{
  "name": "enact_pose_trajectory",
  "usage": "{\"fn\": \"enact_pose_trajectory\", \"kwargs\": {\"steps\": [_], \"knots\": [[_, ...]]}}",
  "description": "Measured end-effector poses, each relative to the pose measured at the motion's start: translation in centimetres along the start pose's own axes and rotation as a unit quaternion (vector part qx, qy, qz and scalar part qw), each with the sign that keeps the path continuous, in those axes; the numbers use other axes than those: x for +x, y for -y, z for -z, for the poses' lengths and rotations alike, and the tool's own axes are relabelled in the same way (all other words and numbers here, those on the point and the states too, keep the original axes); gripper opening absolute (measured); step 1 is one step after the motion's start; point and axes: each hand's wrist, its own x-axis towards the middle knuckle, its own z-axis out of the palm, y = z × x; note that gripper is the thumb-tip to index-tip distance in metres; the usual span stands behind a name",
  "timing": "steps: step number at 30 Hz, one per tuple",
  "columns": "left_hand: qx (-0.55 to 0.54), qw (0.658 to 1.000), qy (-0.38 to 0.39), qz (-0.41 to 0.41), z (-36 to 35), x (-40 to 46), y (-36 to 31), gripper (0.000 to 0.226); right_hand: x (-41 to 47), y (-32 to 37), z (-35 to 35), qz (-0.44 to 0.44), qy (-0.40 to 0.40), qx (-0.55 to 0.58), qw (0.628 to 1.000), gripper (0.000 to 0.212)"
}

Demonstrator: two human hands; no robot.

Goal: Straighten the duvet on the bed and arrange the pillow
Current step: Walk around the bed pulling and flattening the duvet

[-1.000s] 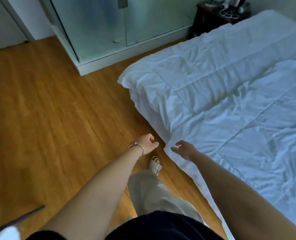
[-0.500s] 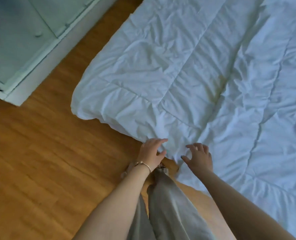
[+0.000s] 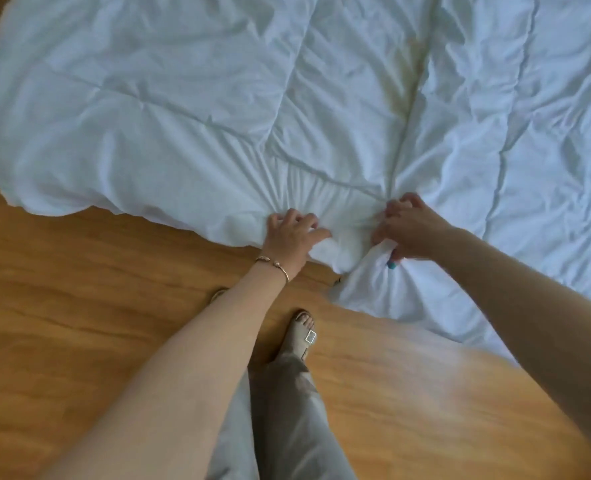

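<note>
Wooden floor (image 3: 79, 323) beside the duvet (image 3: 218, 116): left hand (image 3: 292, 237) and right hand (image 3: 410, 230), reaching a moment ago, now clutch its bunched edge, ready to pull it straight.

Both bare arms reach forward and down, nearly straight. Left hand (image 3: 292, 235), thin gold bangle (image 3: 274, 265) on the wrist, fingers curled, bunching the white quilted duvet (image 3: 190, 109) edge. Right hand (image 3: 410, 230) just beside it, fingers and thumb clenched on the same fabric.
</note>
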Motion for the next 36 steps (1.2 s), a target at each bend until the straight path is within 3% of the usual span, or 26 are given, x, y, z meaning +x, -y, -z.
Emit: {"fn": "enact_pose_trajectory", "kwargs": {"steps": [4, 7, 11, 13, 15, 16, 18, 19, 20, 23, 25, 27, 28, 30, 32, 33, 36], "knots": [[-0.025, 1.0, -0.002, 0.016, -0.2, -3.9, -0.4, 0.068, -2.6, -2.2, 1.6, -0.001, -0.174, 0.082, 0.981, 0.039], [0.04, 0.998, 0.037, 0.033, 0.4, -4.4, -1.0, 0.078, -3.7, -3.0, 1.3, 0.011, -0.288, 0.14, 0.947, 0.034], [0.106, 0.971, 0.212, 0.014, -0.1, -4.0, -1.5, 0.076, -1.5, -1.7, -0.6, -0.038, -0.341, 0.219, 0.913, 0.032], [0.015, 0.963, 0.258, 0.07, -0.6, -4.6, -2.3, 0.059, 0.3, -0.6, -1.5, -0.031, -0.289, 0.221, 0.931, 0.033], [-0.195, 0.952, 0.164, 0.167, -1.0, -5.2, -3.8, 0.039, 1.2, -0.1, -2.2, -0.01, -0.18, 0.26, 0.949, 0.044], [-0.277, 0.935, 0.079, 0.206, -1.1, -4.8, -4.7, 0.031, 1.2, -0.3, -2.2, 0.0, -0.168, 0.324, 0.931, 0.05], [-0.368, 0.897, -0.036, 0.241, -0.6, -2.8, -7.0, 0.03, 0.9, -1.4, -2.2, -0.004, -0.258, 0.412, 0.874, 0.048], [-0.383, 0.889, -0.044, 0.247, -0.3, -1.3, -8.3, 0.041, 0.7, -2.4, -2.2, -0.028, -0.327, 0.361, 0.873, 0.048], [-0.398, 0.88, -0.043, 0.256, 0.0, 0.3, -9.5, 0.054, 0.4, -3.8, -2.0, -0.061, -0.357, 0.26, 0.895, 0.059], [-0.465, 0.833, -0.037, 0.298, 0.4, 4.9, -12.3, 0.076, 0.8, -9.0, -1.4, -0.123, -0.266, 0.033, 0.956, 0.102], [-0.474, 0.828, -0.03, 0.298, 0.6, 6.4, -12.6, 0.073, 1.9, -11.0, -1.5, -0.123, -0.209, -0.015, 0.97, 0.094], [-0.43, 0.858, -0.011, 0.279, 0.6, 6.5, -12.3, 0.067, 3.1, -12.2, -1.4, -0.125, -0.168, 0.009, 0.978, 0.061], [-0.409, 0.871, -0.027, 0.271, 0.9, 6.2, -12.1, 0.063, 3.3, -12.9, -0.8, -0.14, -0.178, 0.051, 0.973, 0.045], [-0.401, 0.874, -0.126, 0.245, 2.1, 6.2, -12.0, 0.056, 3.0, -14.6, 1.4, -0.172, -0.283, 0.135, 0.934, 0.027], [-0.382, 0.864, -0.234, 0.229, 3.1, 8.0, -11.4, 0.051, 2.6, -16.2, 3.7, -0.214, -0.402, 0.17, 0.874, 0.028], [-0.376, 0.861, -0.243, 0.24, 3.0, 9.4, -10.6, 0.051, 2.8, -16.5, 4.1, -0.239, -0.427, 0.178, 0.854, 0.03], [-0.365, 0.853, -0.137, 0.348, 2.3, 11.5, -8.8, 0.052, 4.5, -15.3, 2.5, -0.249, -0.38, 0.299, 0.84, 0.048]]}}
